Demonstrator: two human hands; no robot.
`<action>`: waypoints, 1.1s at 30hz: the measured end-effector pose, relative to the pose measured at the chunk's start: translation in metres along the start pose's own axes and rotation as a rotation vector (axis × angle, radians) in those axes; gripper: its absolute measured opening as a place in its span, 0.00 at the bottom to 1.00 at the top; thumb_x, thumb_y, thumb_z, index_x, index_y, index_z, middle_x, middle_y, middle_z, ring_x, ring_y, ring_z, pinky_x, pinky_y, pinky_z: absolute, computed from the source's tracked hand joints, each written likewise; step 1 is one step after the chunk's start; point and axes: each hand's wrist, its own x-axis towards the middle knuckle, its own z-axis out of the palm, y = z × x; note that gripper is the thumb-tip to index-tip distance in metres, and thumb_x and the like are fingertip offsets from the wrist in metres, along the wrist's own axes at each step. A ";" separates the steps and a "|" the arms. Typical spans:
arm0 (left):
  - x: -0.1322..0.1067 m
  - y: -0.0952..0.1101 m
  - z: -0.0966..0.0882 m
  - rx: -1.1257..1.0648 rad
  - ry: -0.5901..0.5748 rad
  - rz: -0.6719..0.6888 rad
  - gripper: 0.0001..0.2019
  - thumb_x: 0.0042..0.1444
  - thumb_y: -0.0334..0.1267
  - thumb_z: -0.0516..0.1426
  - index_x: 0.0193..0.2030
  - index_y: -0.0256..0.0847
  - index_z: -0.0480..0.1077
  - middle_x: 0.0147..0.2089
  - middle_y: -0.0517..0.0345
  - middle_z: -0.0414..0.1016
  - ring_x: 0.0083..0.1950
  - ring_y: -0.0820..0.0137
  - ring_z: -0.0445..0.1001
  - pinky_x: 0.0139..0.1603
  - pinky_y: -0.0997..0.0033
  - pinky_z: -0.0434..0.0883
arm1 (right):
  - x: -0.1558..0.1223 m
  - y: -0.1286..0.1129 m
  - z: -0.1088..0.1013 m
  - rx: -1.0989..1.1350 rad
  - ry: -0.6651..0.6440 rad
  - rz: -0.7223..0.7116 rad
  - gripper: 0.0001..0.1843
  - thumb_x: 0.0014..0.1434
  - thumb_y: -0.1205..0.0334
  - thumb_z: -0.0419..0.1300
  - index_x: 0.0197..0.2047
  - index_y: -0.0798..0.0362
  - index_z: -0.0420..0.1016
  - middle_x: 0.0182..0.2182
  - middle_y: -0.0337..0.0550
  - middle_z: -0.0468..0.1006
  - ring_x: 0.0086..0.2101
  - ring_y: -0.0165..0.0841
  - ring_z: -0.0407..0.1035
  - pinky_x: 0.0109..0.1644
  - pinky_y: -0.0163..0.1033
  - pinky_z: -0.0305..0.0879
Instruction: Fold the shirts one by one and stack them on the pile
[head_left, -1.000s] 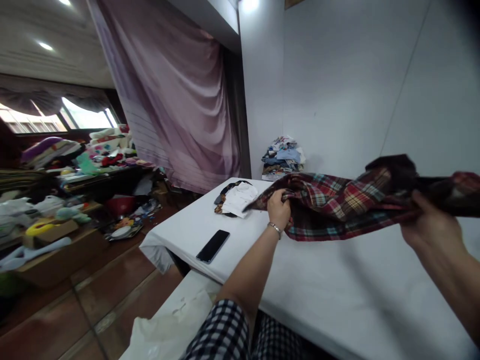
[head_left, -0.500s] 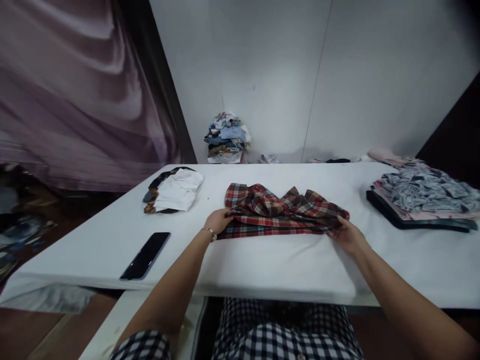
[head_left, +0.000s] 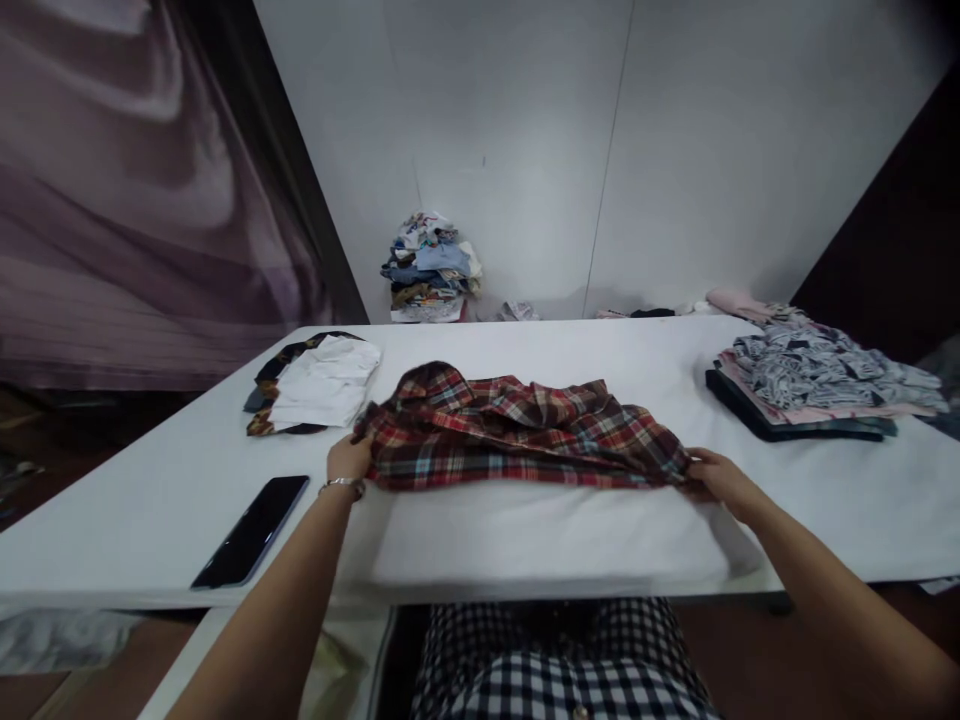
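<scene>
A red and brown plaid shirt (head_left: 517, 440) lies bunched lengthwise across the white-covered table in front of me. With closed fingers, my left hand (head_left: 350, 458) grips its left end; a bracelet is on that wrist. The opposite end is pinched by my right hand (head_left: 718, 480), its thumb on top and the other fingers partly under the cloth. Between the two hands the fabric is stretched along its near edge, while folds are heaped up behind. What part of the garment each hand holds is hard to make out.
A black phone (head_left: 252, 531) lies left of my forearm. Behind it sit a white folded garment (head_left: 326, 382) and dark patterned cloth. At right is a stack of folded clothes (head_left: 825, 375). Another clothes pile (head_left: 431, 268) rises beyond the white table's (head_left: 540, 540) far edge, against the wall.
My left hand has moved left with its end of the shirt, and my hands are farther apart. The shirt is now stretched wider. The whole view has shifted slightly.
</scene>
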 end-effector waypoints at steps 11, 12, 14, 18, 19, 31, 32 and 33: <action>-0.040 0.040 0.014 0.436 0.063 0.563 0.20 0.58 0.44 0.50 0.54 0.39 0.67 0.56 0.44 0.71 0.58 0.56 0.68 0.56 0.58 0.65 | -0.009 -0.080 0.116 -0.809 -0.290 -0.788 0.32 0.57 0.58 0.55 0.65 0.45 0.59 0.37 0.42 0.79 0.36 0.36 0.73 0.41 0.39 0.67; -0.046 0.050 0.022 0.414 0.029 0.667 0.19 0.58 0.43 0.50 0.55 0.40 0.67 0.58 0.46 0.70 0.60 0.59 0.66 0.60 0.61 0.63 | -0.009 -0.087 0.134 -0.928 -0.330 -0.786 0.36 0.57 0.57 0.57 0.68 0.46 0.54 0.36 0.43 0.79 0.36 0.37 0.73 0.40 0.39 0.66; -0.052 0.066 0.037 0.407 -0.073 0.799 0.19 0.58 0.42 0.52 0.56 0.41 0.67 0.62 0.48 0.65 0.63 0.61 0.63 0.63 0.64 0.59 | -0.008 -0.098 0.163 -1.141 -0.382 -0.774 0.41 0.54 0.55 0.62 0.68 0.47 0.53 0.38 0.46 0.80 0.38 0.40 0.73 0.41 0.39 0.64; -0.039 0.080 0.062 0.528 -0.168 0.778 0.22 0.57 0.44 0.54 0.57 0.42 0.66 0.67 0.47 0.58 0.65 0.58 0.59 0.63 0.59 0.59 | 0.009 -0.118 0.193 -1.320 -0.587 -0.664 0.14 0.56 0.59 0.58 0.45 0.51 0.78 0.35 0.47 0.80 0.35 0.38 0.73 0.39 0.37 0.64; -0.032 0.081 0.066 0.556 -0.175 0.745 0.22 0.57 0.44 0.54 0.58 0.42 0.66 0.68 0.46 0.57 0.65 0.57 0.59 0.63 0.57 0.60 | 0.016 -0.127 0.194 -1.297 -0.650 -0.597 0.11 0.58 0.60 0.56 0.37 0.53 0.79 0.30 0.46 0.80 0.30 0.35 0.73 0.36 0.37 0.65; 0.045 0.076 0.081 0.388 -0.261 0.428 0.26 0.57 0.53 0.51 0.53 0.35 0.70 0.54 0.42 0.73 0.54 0.56 0.71 0.52 0.63 0.67 | 0.114 -0.167 0.135 -0.035 -0.050 -0.412 0.29 0.55 0.56 0.60 0.59 0.53 0.64 0.50 0.50 0.74 0.43 0.35 0.71 0.41 0.40 0.71; 0.042 0.076 0.082 0.377 -0.239 0.477 0.25 0.57 0.52 0.51 0.54 0.36 0.69 0.55 0.44 0.72 0.55 0.57 0.71 0.53 0.64 0.67 | 0.113 -0.153 0.129 -0.154 -0.079 -0.407 0.25 0.54 0.58 0.61 0.54 0.55 0.70 0.45 0.50 0.77 0.42 0.36 0.72 0.43 0.41 0.71; 0.036 0.075 0.082 0.371 -0.221 0.539 0.24 0.58 0.51 0.51 0.54 0.37 0.69 0.56 0.45 0.72 0.56 0.59 0.70 0.54 0.64 0.66 | 0.112 -0.139 0.122 -0.292 -0.107 -0.414 0.20 0.54 0.58 0.61 0.49 0.56 0.75 0.42 0.49 0.78 0.42 0.37 0.72 0.45 0.41 0.70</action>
